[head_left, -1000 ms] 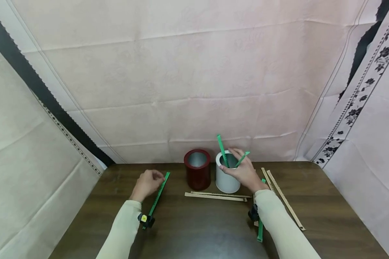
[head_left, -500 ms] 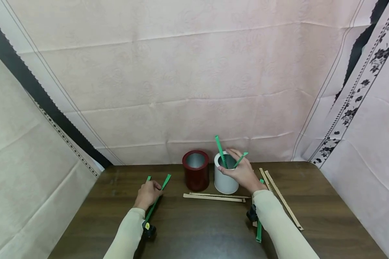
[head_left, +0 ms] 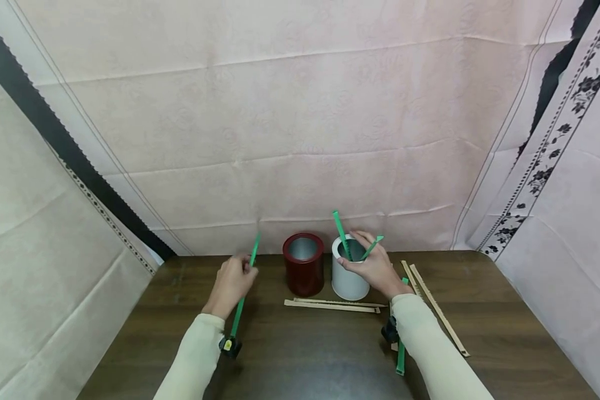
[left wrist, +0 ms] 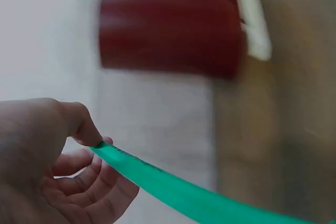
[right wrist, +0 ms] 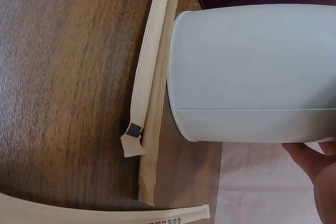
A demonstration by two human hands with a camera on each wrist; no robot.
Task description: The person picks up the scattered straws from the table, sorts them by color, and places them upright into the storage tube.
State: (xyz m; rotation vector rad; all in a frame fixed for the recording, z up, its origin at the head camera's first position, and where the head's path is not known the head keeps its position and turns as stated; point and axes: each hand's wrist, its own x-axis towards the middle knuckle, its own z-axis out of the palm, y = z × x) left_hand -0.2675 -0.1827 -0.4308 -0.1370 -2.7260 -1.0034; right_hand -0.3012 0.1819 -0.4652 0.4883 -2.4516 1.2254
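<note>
My left hand (head_left: 234, 282) pinches a long, thin green wrapped stick (head_left: 239, 315) between thumb and fingertips, raised off the table with its upper end pointing to the back wall. In the left wrist view the green strip runs from the pinch to the lower right. My right hand (head_left: 372, 268) grips the white cup (head_left: 349, 282) near its rim, thumb at the front and fingers at the far side. Two green wrapped sticks (head_left: 340, 226) lean out of that cup. Immediately left of it stands a dark red cup (head_left: 304, 272); no stick shows in its mouth.
Two beige wrapped sticks (head_left: 330, 305) lie in front of the cups. More beige sticks (head_left: 440, 311) and a green one (head_left: 400, 358) lie by the right forearm. The wooden table (head_left: 300, 355) ends at a cloth-covered back wall (head_left: 280, 111).
The left hand has reached down to the green stick, taken it between thumb and fingers and lifted it. The right hand stays on the white cup.
</note>
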